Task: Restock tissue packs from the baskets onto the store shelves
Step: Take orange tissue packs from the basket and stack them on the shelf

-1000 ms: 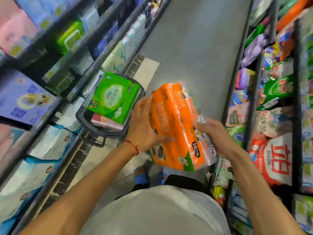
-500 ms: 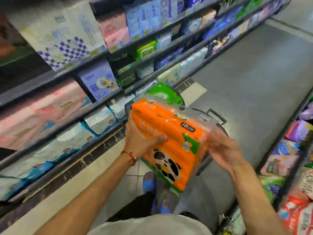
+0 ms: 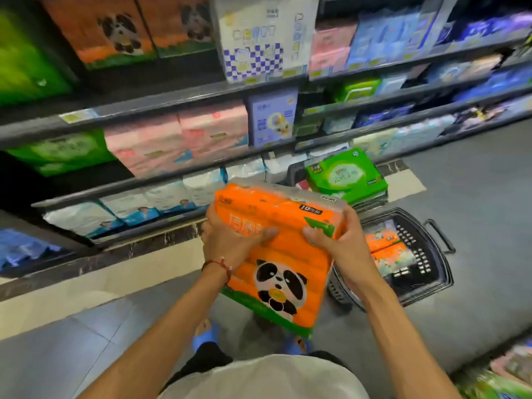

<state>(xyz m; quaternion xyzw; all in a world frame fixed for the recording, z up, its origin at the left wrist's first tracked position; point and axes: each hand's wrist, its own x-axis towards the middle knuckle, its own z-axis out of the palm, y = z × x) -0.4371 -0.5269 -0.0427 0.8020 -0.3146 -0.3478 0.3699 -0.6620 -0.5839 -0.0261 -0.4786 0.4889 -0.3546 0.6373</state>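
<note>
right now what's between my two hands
The orange panda tissue pack: the left hand grips its left side and the right hand its right side, thumbs on the front. Seen in the head view.

1. Top: pale off-white shirt (image 3: 259, 378), plain cloth, seen along the lower edge of view.
2. Forearms (image 3: 161, 321): both bare as far as the frame shows.
3. Left hand (image 3: 230, 243): thin red cord bracelet (image 3: 223, 266) round the wrist, with a small knot or bead; too fine to tell which.
4. Legs: dark garment (image 3: 205, 359), near black; trousers or shorts, cannot tell.
5. Feet: blue slip-on shoes with rounded toes, left shoe (image 3: 205, 334) and right shoe (image 3: 298, 345). Each has a small blurred charm on top.
</note>
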